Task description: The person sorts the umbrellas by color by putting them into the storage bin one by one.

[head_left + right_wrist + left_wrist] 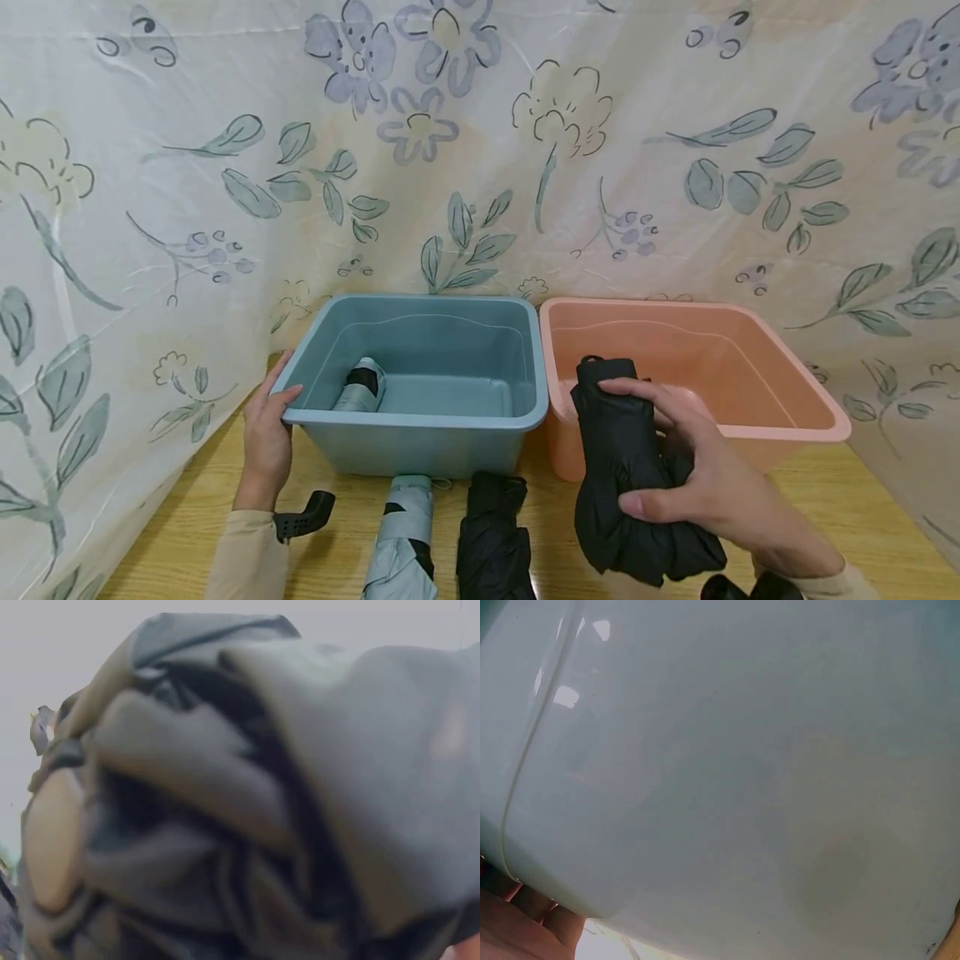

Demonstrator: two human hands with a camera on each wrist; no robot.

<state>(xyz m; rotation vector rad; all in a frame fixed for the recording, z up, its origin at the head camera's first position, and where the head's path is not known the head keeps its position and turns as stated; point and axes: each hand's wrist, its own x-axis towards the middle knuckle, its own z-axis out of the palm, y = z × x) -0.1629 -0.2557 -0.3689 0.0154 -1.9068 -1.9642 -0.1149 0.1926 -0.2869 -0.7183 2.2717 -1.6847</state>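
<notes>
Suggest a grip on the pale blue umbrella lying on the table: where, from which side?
Probably its slimmer part by the blue bin, from above: there the pale blue umbrella looks narrow, widening into looser folds nearer the camera, and the bin likely blocks a far-side approach.

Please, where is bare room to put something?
Free: inside the blue plastic bin, right of the pale-blue folded umbrella; on the yellow wooden table, between the right hand and the floral curtain. Crowded: before the bin, where a second pale-blue umbrella and a black folded umbrella lie.
</notes>
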